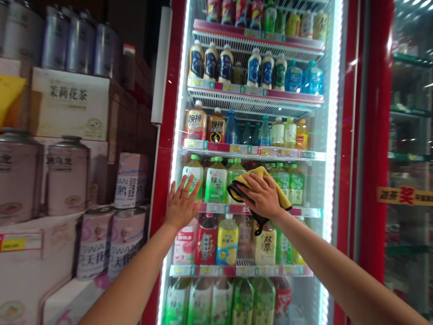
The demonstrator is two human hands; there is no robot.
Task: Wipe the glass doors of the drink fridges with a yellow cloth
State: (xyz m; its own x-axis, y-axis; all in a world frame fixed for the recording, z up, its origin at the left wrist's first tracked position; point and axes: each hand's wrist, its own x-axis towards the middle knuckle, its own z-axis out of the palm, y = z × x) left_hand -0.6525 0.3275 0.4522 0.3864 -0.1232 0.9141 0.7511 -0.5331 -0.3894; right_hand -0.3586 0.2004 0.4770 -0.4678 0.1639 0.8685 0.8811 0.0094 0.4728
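Note:
A tall drinks fridge with a glass door and a red frame (168,90) stands in front of me. My right hand (262,194) grips a yellow cleaning cloth (260,174) with a black edge and a dark hanging loop. The cloth lies against the glass in front of the shelf of green tea bottles (216,183), hiding some of them. Lower left of it, my left hand (182,203) is held with fingers spread at the left side of the door, seemingly against the glass. Nothing is in that hand.
Stacked boxes (71,104), pink-grey canisters (67,176) and printed cans (94,239) crowd the left side. A second fridge with a red edge (375,135) stands at the right. Behind the glass, several shelves hold bottled drinks.

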